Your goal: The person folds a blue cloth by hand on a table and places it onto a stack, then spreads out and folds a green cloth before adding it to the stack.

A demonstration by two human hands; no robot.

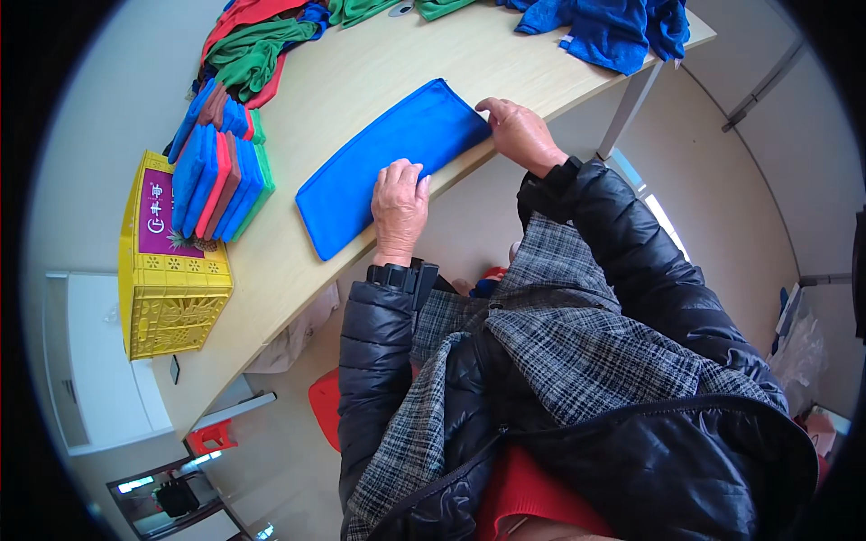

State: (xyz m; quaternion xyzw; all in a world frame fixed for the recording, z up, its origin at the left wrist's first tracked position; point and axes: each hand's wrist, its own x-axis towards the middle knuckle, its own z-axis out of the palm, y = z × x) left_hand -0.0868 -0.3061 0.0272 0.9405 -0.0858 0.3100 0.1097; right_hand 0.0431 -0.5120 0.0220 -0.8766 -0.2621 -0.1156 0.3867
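1. Blue cloth (374,149) is lying flat in a long strip mid-frame, along the near edge of the tabletop (316,113). Looks part-done to me.
2. Left hand (399,206) is on its near edge, fingers curled; right hand (521,135) is at the right end. Can't tell if either's gripping.
3. Done, I'd say: folded stack (224,185), left, by the yellow crate (177,293).
4. Left to do, probably: loose heaps, upper left (248,59) and upper right (609,32).

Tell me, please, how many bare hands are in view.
2: the left hand at the near edge of the blue cloth, the right hand at its right end; no others show.
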